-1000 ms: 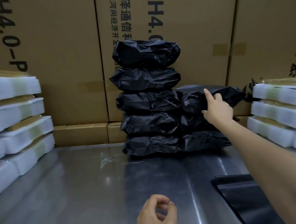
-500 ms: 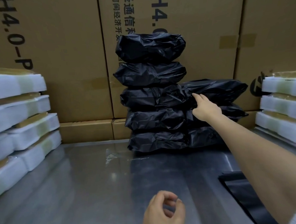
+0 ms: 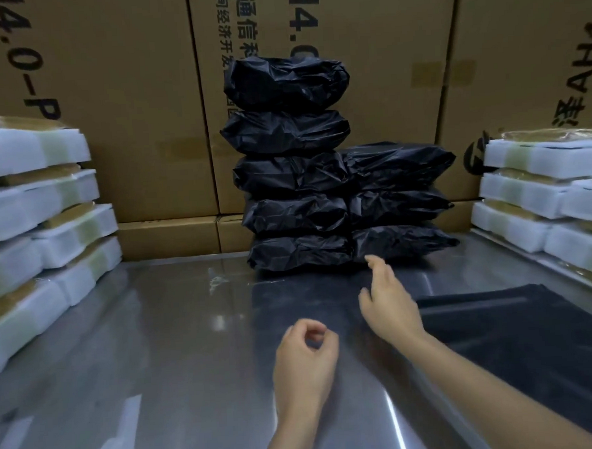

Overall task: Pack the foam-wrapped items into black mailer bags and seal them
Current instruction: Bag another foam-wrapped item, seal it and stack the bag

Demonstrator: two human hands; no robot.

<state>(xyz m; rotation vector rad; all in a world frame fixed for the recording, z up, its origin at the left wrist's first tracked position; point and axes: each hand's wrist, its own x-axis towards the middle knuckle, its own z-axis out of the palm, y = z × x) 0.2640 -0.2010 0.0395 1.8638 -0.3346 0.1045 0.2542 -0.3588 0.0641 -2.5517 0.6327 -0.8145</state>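
Packed black mailer bags stand in two stacks at the back of the table: a taller left stack [image 3: 289, 163] and a shorter right stack [image 3: 399, 198] of three. My right hand [image 3: 389, 301] hovers in front of the right stack, fingers relaxed and apart, touching nothing. My left hand [image 3: 306, 357] is near the table's middle with its fingers curled against the thumb; nothing shows in it. Flat empty black mailer bags [image 3: 520, 336] lie at the right under my right forearm. Foam-wrapped items are piled at the left [image 3: 40, 217] and at the right [image 3: 539, 191].
The work surface is a shiny steel table [image 3: 157, 351]. Large cardboard boxes [image 3: 137, 95] form a wall right behind the stacks. A small scrap of clear film [image 3: 218, 281] lies on the table near the left stack's foot.
My right hand has let go of the top bag on the right stack and drawn back toward me, down to table level. My left hand stays curled in place.
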